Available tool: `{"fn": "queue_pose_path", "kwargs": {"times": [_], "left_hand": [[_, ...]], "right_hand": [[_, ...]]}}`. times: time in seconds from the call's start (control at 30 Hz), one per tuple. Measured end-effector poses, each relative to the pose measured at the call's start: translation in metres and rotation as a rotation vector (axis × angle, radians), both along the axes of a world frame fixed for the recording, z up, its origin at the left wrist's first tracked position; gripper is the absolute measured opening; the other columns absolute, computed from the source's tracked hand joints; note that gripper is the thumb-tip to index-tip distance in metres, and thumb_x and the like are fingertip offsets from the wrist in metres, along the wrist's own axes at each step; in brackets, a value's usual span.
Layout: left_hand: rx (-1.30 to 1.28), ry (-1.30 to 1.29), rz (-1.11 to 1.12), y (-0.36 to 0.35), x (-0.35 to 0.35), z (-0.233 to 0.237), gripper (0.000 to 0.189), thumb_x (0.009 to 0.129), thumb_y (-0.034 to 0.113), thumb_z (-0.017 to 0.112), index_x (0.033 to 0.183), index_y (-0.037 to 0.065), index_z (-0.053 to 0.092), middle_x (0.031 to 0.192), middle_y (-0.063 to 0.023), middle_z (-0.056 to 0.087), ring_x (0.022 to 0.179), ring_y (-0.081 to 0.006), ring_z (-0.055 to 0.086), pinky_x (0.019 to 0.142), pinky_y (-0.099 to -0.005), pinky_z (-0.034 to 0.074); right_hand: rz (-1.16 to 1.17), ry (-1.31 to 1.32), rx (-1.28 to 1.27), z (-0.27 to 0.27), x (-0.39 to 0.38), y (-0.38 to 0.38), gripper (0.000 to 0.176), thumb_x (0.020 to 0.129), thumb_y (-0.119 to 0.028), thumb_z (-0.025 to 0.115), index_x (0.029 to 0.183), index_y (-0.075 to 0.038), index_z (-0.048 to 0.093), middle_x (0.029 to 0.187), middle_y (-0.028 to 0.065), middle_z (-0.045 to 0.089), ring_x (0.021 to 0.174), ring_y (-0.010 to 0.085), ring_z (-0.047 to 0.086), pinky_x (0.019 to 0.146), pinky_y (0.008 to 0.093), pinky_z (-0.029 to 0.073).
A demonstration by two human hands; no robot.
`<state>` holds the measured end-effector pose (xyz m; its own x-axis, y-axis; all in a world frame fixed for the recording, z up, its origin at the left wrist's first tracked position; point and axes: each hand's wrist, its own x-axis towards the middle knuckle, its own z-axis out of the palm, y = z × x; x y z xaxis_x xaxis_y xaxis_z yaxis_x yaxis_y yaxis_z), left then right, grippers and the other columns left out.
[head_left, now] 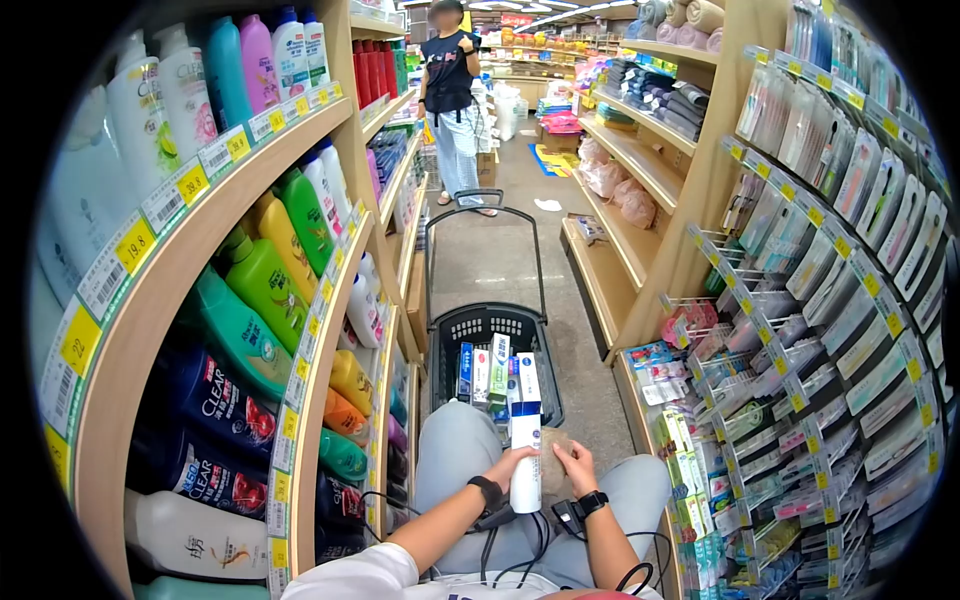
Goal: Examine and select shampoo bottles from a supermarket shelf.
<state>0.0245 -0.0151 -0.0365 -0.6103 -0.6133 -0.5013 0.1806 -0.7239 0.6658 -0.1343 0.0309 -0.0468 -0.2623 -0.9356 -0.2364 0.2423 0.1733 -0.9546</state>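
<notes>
Left hand (507, 466) wrapped round white container (526, 474), between knees (455, 440), basket (497, 325) just ahead! Right hand (574, 468) pinching brownish piece (552, 452), cloth or paper, can't tell, right alongside. Best form: firm left grip, no crushing, light right pinch, both hands close.

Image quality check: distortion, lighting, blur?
Head view: strong fisheye, the upper left shelf edge bowed, corners black. Head view: ceiling lights bright at top; dark CLEAR shampoo bottles dimmer beneath the shelf. Head view: standing person's head blurred; white-and-blue container in the left hand clear in outline, fine print unreadable.
</notes>
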Motion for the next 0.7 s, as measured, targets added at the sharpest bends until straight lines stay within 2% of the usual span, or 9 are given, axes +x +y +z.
{"fn": "queue_pose_path", "kwargs": {"times": [0.1, 0.3, 0.7], "left_hand": [[0.064, 0.018, 0.078, 0.0, 0.001, 0.004, 0.038, 0.073, 0.027, 0.06, 0.1, 0.004, 0.046, 0.077, -0.0104, 0.055, 0.065, -0.0214, 0.059, 0.058, -0.0338, 0.05], [0.08, -0.006, 0.09, -0.001, 0.001, 0.0, 0.041, 0.072, 0.028, 0.06, 0.101, 0.003, 0.045, 0.076, -0.0112, 0.054, 0.065, -0.0222, 0.059, 0.058, -0.0347, 0.05], [0.081, -0.019, 0.107, -0.004, 0.0, -0.004, 0.039, 0.072, 0.027, 0.06, 0.099, 0.003, 0.045, 0.075, -0.0109, 0.053, 0.061, -0.0228, 0.058, 0.055, -0.0352, 0.05]], "right_hand": [[0.045, -0.05, 0.032, 0.005, 0.001, 0.003, 0.025, 0.082, -0.015, 0.061, 0.102, 0.0, 0.058, 0.089, 0.0048, 0.063, 0.075, 0.0098, 0.058, 0.064, 0.0228, 0.046], [0.063, -0.005, 0.0, -0.012, -0.002, 0.001, 0.023, 0.08, -0.012, 0.063, 0.099, 0.0, 0.059, 0.084, 0.0031, 0.063, 0.071, 0.0086, 0.058, 0.061, 0.0213, 0.045], [0.063, 0.027, -0.011, -0.004, 0.001, 0.0, 0.022, 0.078, -0.011, 0.065, 0.097, 0.0, 0.059, 0.081, 0.0033, 0.063, 0.067, 0.0073, 0.057, 0.057, 0.0204, 0.044]]}}
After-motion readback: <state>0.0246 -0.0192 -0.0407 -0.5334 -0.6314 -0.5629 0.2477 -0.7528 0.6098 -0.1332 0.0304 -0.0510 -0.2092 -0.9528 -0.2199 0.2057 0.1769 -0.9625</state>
